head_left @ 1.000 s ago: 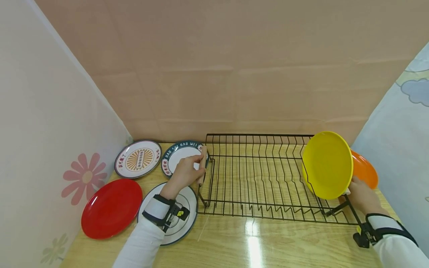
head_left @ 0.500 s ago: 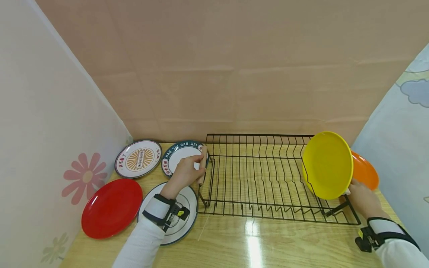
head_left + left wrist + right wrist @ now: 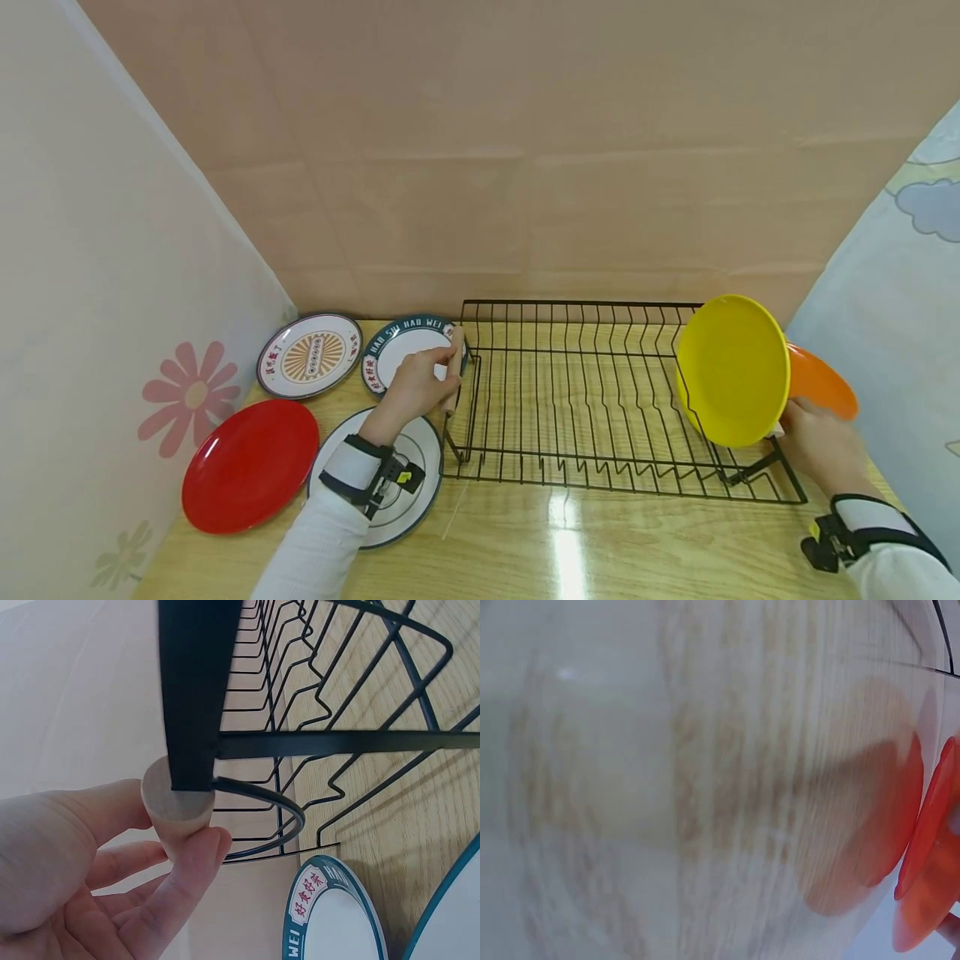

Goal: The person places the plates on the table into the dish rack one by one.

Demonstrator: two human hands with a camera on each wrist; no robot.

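Observation:
My left hand (image 3: 420,385) grips the wooden handle (image 3: 453,367) at the left end of a black wire dish rack (image 3: 585,392). The left wrist view shows the fingers (image 3: 90,885) curled round that handle (image 3: 176,817). A yellow plate (image 3: 733,369) stands upright in the rack's right end. Just behind it, my right hand (image 3: 813,446) holds an orange plate (image 3: 821,383) by its near edge, lifted off the table. In the blurred right wrist view the orange plate (image 3: 930,847) is a tilted sliver above its shadow on the table.
Left of the rack lie a red plate (image 3: 250,464), a patterned plate (image 3: 309,356), a teal-rimmed plate (image 3: 405,346) and another plate (image 3: 420,467) under my left forearm. Cloth-covered walls close in at the back and on both sides of the wooden table (image 3: 570,550).
My right hand has raised the orange plate and tipped it flatter, drifting a little to the right. The left hand and the yellow plate have stayed put.

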